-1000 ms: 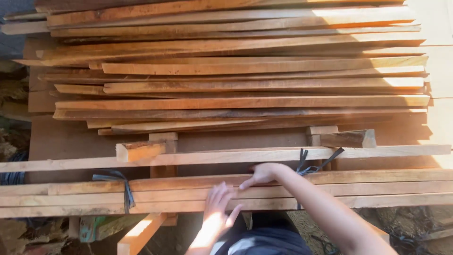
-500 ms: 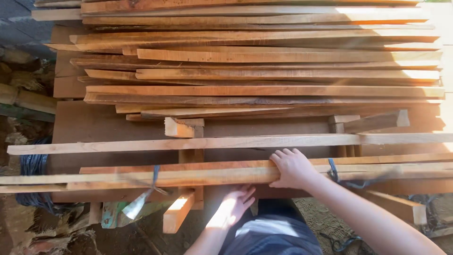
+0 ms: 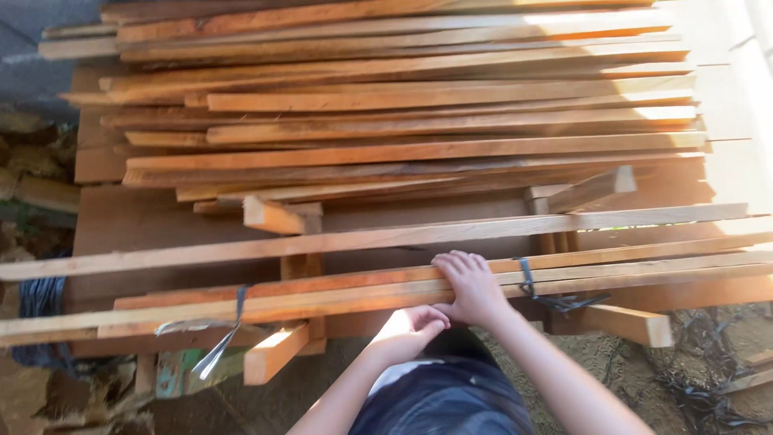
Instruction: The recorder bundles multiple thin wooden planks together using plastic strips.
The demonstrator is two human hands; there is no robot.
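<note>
A bundle of long thin wooden slats [image 3: 322, 298] lies across the near edge of the work surface, tied by a dark strap [image 3: 238, 306] on the left and another strap [image 3: 527, 278] on the right. My right hand [image 3: 471, 286] lies over the top of the bundle, with its fingers wrapped over the far side. Just below it, my left hand [image 3: 407, 329] is curled against the bundle's near edge and underside. A single long slat [image 3: 362, 238] lies loose just beyond the bundle.
A big stack of long planks [image 3: 419, 121] fills the far half of the brown board [image 3: 129, 221]. Short wooden blocks [image 3: 274, 354] [image 3: 628, 322] stick out under the bundle. Sandy ground with scraps [image 3: 708, 379] is at the right, debris and dark strapping [image 3: 40, 302] at the left.
My right hand has gone from reaching with spread fingers to gripping the bundle. My left hand has come up and curled at the bundle's near edge. The view has shifted right.
</note>
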